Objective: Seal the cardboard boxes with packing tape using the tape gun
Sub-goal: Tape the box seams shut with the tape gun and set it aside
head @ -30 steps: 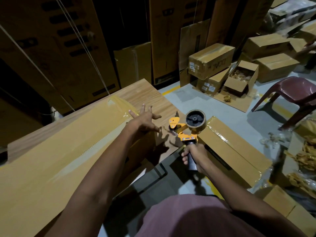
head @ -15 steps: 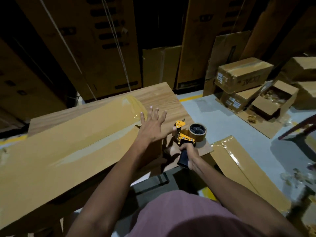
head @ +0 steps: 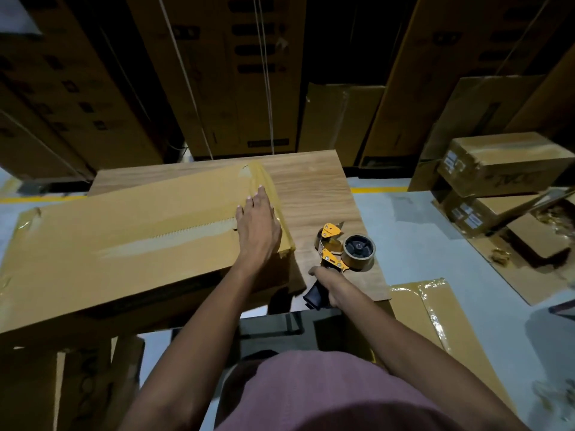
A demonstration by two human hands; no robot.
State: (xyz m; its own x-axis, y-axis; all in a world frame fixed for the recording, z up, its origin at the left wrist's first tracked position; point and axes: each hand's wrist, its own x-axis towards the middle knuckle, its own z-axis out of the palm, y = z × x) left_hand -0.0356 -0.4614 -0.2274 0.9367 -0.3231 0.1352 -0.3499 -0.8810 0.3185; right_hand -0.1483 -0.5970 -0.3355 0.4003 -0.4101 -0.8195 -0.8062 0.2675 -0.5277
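Observation:
A long flat cardboard box (head: 124, 244) lies across the wooden table (head: 314, 194), with a strip of clear tape running along its middle seam and over its right end. My left hand (head: 256, 227) rests flat on the box's right end, fingers straight. The orange tape gun (head: 339, 250) with its brown tape roll sits on the table just right of the box. My right hand (head: 331, 286) grips the gun's black handle near the table's front edge.
A second flat taped box (head: 435, 309) lies on the floor to the right of the table. Stacked small cartons (head: 501, 166) and an open carton stand at the far right. Tall cartons line the back wall. More cardboard (head: 62, 384) stands at lower left.
My left hand has come down from the air onto the box's right end. The tape gun has been lowered onto the table, and my view has swung left.

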